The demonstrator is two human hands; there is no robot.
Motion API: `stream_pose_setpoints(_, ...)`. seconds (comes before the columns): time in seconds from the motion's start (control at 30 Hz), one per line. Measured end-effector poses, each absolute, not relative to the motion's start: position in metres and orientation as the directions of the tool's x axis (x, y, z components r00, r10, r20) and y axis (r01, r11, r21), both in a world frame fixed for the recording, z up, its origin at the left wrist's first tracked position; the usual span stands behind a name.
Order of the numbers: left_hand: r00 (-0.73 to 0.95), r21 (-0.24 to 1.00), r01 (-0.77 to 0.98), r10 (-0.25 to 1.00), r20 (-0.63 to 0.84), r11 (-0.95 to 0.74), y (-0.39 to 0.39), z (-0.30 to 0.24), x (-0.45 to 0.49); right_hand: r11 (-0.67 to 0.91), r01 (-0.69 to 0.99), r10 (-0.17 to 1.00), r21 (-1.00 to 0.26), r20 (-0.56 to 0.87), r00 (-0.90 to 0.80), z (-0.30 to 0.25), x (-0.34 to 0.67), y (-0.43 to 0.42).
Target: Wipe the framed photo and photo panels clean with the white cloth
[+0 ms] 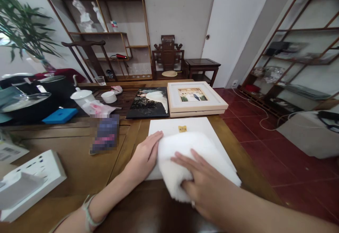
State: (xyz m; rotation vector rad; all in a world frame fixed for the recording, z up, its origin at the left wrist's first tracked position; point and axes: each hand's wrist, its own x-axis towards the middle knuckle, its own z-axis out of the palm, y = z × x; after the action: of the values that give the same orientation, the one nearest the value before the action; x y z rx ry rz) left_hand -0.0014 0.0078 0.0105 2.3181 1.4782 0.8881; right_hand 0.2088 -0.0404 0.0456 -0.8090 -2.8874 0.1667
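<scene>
A white panel lies flat on the wooden table in front of me, with a small gold hanger plate near its far edge. My left hand rests with fingers stretched along the panel's left edge, touching the panel beside the cloth. Bunched on top of the panel is a fluffy white cloth. My right hand grips this cloth from the near right side, fingers over it and thumb tucked into a fold. The cloth hides much of the panel's middle.
Beyond the panel lie a dark photo panel and a framed photo in pale wood. A blue box, a white cup and a black pot stand left. A white palette-like tray sits near left.
</scene>
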Motion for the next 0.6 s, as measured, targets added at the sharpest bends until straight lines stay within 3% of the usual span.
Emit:
stream_pose_setpoints(0.1, 0.36, 0.451, 0.747, 0.867, 0.345, -0.489, 0.009, 0.007, -0.002, 0.776, 0.607, 0.626, -0.17, 0.094, -0.774, 0.049, 0.213, -0.022)
stream_pose_setpoints(0.27, 0.415, 0.451, 0.711, 0.84, 0.349, -0.539, 0.006, 0.012, 0.002, 0.745, 0.635, 0.661, -0.205, 0.091, -0.745, 0.058, 0.203, 0.01)
stream_pose_setpoints(0.5, 0.376, 0.474, 0.708, 0.847, 0.375, -0.524, 0.004, 0.016, 0.004, 0.848, 0.503, 0.524, -0.168, 0.114, -0.844, 0.074, 0.154, 0.056)
stream_pose_setpoints(0.6, 0.403, 0.459, 0.707, 0.84, 0.363, -0.537, 0.006, 0.012, 0.001, 0.835, 0.512, 0.537, -0.201, 0.096, -0.838, 0.077, 0.147, 0.07)
